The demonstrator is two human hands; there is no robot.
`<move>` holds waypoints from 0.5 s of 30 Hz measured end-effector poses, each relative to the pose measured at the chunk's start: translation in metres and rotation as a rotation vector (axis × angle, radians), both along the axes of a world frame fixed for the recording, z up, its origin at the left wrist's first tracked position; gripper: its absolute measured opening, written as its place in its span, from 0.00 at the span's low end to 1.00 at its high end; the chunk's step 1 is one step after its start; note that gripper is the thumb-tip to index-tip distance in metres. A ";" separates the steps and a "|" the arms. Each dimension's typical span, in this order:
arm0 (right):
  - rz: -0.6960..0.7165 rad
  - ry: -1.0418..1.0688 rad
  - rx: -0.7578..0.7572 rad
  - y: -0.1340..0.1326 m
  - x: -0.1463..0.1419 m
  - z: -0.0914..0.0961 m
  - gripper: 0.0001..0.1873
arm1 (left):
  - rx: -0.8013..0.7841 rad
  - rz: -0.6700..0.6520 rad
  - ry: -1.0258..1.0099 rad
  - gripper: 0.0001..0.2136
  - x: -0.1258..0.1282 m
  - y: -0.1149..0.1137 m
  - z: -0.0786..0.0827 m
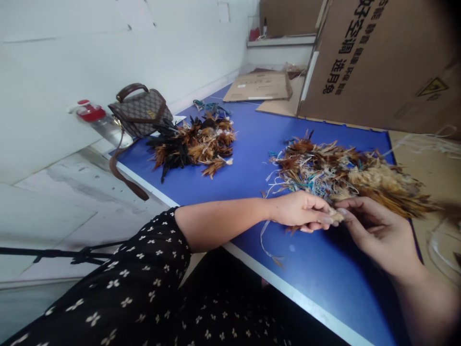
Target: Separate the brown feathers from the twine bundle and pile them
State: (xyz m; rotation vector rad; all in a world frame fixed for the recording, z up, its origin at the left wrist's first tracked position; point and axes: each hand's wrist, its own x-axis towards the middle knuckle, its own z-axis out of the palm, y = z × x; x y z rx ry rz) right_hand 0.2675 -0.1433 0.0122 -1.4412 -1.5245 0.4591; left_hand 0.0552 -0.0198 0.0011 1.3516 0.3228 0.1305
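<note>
My left hand [300,210] pinches a small cream-coloured feather tuft [336,217] between thumb and fingers above the blue tabletop's near side. From the other side my right hand [383,235] meets it, thumb and forefinger closed at the tuft's right end. Just beyond both hands lies a large pile of feather bunches [324,168], brown, rust and tan, tangled with white and teal strings. A loose white string [264,240] trails from the pile toward the table's front edge. Farther left, a second heap of feathers [201,144] is black and orange-brown.
A patterned handbag [142,113] with a hanging brown strap stands at the table's left edge, beside a clear bottle with a red lid [90,113]. Teal strings [211,106] and flat cardboard [259,86] lie at the back. A tall printed carton [382,67] rises behind the right pile.
</note>
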 end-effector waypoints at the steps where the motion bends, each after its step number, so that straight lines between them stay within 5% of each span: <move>1: -0.005 -0.002 0.001 0.001 0.001 -0.002 0.19 | -0.009 0.049 -0.014 0.15 0.001 0.001 0.001; 5: -0.013 -0.092 0.051 0.004 0.002 -0.013 0.19 | -0.007 0.204 0.001 0.18 0.005 0.001 0.005; 15: -0.031 -0.072 0.071 0.005 -0.011 -0.012 0.20 | 0.154 0.291 0.070 0.12 0.005 -0.008 0.006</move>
